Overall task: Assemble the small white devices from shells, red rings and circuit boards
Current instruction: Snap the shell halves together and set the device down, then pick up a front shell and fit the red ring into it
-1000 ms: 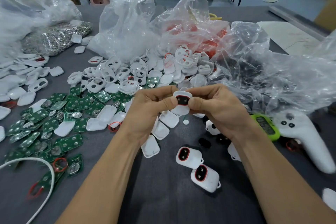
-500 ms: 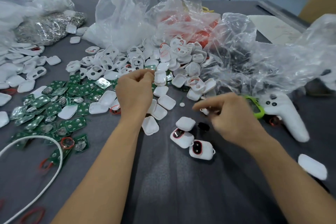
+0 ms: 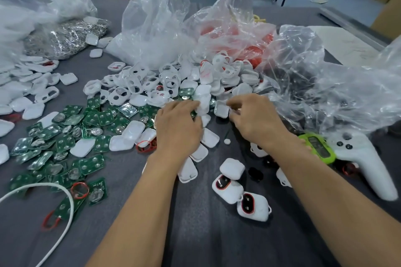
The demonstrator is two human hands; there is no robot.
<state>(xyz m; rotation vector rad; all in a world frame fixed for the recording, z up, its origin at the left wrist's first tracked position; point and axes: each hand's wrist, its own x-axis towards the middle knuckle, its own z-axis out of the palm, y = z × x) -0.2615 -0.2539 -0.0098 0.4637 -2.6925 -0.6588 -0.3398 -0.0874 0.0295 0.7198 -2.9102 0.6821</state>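
Head view: I have both hands reaching forward to the near edge of the heap of white shells (image 3: pixel 195 80) in the middle of the desk (image 3: pixel 195 240). The left hand (image 3: pixel 178 124) lies knuckles up, its fingers (image 3: pixel 187 105) curled down onto the shells where the heap meets the green circuit boards (image 3: pixel 65 136). The right hand (image 3: pixel 255 119) works just beside it, fingers (image 3: pixel 243 102) bent toward an open-side-up shell (image 3: pixel 221 109). The fingertips are hidden behind the knuckles, so I cannot tell whether either hand has closed on a part or only touches it.

The layout explains the reach. Parts are fanned by kind around the working spot: boards to the left, shells straight ahead, a loose red ring (image 3: pixel 144 145) by the left wrist. The finished devices (image 3: pixel 252 204) sit nearer me, between the forearms and apart from the raw parts, which I take to be a way of keeping them from getting mixed back in. I judge this to be the pick of the next shell for a fresh unit.
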